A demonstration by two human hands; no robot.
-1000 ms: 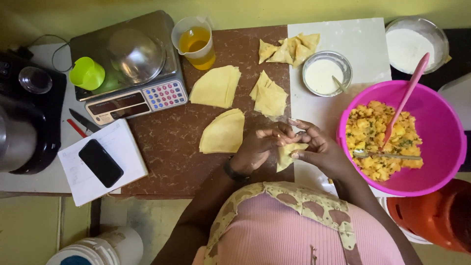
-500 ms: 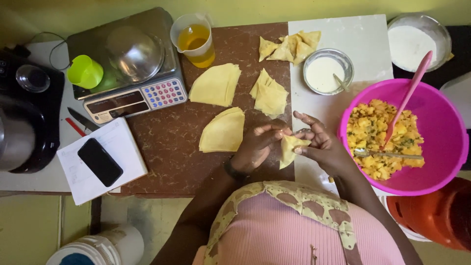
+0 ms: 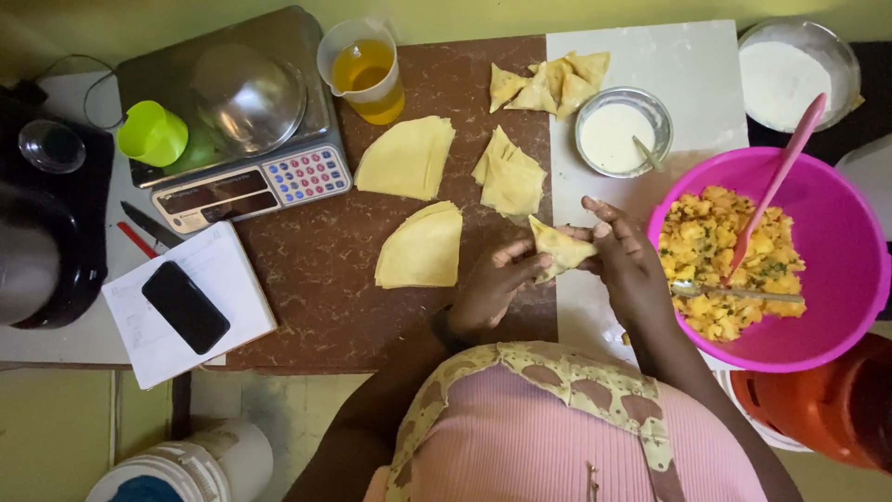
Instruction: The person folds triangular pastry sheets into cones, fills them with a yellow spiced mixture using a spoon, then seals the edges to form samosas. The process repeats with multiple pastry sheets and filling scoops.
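A folded triangular pastry [image 3: 560,249] of pale yellow dough is held between both hands above the table edge. My left hand [image 3: 497,286] pinches its lower left side; my right hand [image 3: 624,258] grips its right side with fingers spread over it. Two stacks of fan-shaped dough sheets [image 3: 421,247] [image 3: 406,158] lie on the brown board to the left. Finished triangles [image 3: 548,85] sit at the back. A pink bowl [image 3: 847,244] of yellow filling with a pink spoon [image 3: 777,183] stands right of my right hand.
A small metal bowl of white paste [image 3: 612,132], another white-filled bowl [image 3: 790,76], a cup of yellow liquid [image 3: 365,71], a scale with a metal dish [image 3: 243,102], a green cup [image 3: 151,134], a notebook with a phone [image 3: 184,306], an orange bucket [image 3: 818,413].
Both hands have lifted the pastry slightly and shifted it right; the fingers have changed their hold on its edges as the triangle is folded tighter.
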